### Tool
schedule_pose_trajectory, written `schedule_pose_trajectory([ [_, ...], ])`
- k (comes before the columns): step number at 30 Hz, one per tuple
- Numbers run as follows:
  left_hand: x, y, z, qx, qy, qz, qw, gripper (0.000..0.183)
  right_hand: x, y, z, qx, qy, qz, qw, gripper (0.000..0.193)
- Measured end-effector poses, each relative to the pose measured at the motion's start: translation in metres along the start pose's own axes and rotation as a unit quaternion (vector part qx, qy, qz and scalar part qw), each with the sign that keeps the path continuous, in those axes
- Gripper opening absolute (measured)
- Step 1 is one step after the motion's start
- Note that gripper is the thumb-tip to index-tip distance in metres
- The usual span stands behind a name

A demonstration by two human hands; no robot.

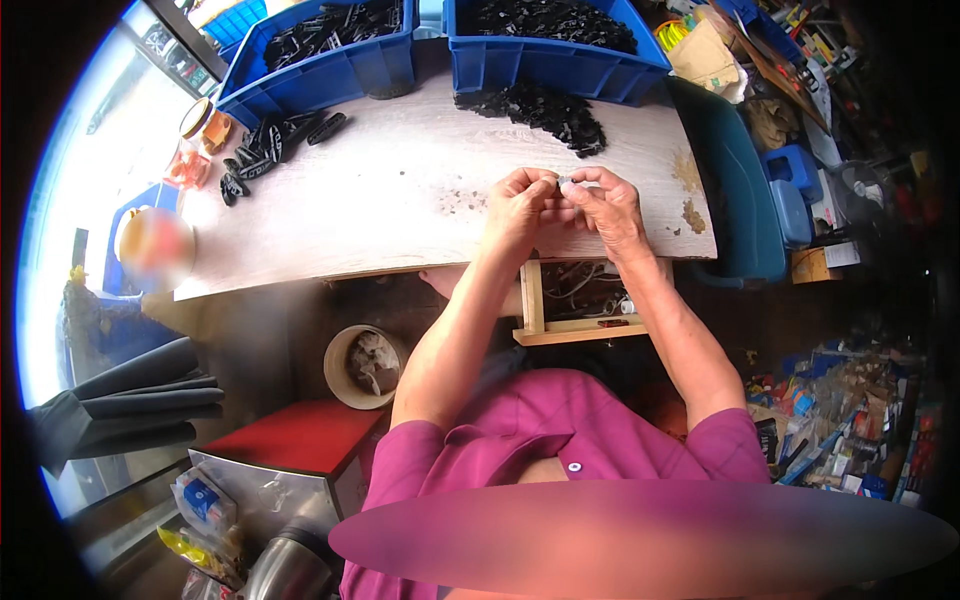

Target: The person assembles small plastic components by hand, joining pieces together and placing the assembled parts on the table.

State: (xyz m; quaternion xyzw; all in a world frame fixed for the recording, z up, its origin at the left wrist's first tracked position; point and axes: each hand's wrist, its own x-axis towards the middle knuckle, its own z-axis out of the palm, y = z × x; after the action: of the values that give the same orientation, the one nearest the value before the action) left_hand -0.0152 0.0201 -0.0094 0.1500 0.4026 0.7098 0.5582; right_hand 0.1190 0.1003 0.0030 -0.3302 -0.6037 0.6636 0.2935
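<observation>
My left hand [520, 208] and my right hand [608, 205] meet over the near edge of a pale wooden table [400, 190]. Together their fingertips pinch a small grey and black part [563, 183]. A heap of small black parts [545, 108] lies on the table just beyond my hands. Another cluster of longer black parts [270, 148] lies at the table's far left.
Two blue bins [350, 65] [560, 60] full of black parts stand at the back of the table. A dark teal tub [735, 190] sits to the right. Below the table are a round bucket [362, 365], a red-topped box [290, 440] and a wooden frame [570, 325].
</observation>
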Motion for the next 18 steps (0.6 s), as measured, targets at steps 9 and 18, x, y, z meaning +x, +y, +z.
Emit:
schedule_pose_trajectory([
  [9, 0.005, 0.020, -0.034, 0.296, 0.079, 0.228, 0.924, 0.016, 0.001, 0.011, -0.001, 0.067, 0.017, -0.023, 0.997, 0.016],
  [18, 0.084, 0.128, -0.141, 0.734, 0.282, 0.434, 0.440, 0.035, 0.005, 0.016, 0.000, 0.078, 0.034, -0.024, 0.996, 0.016],
])
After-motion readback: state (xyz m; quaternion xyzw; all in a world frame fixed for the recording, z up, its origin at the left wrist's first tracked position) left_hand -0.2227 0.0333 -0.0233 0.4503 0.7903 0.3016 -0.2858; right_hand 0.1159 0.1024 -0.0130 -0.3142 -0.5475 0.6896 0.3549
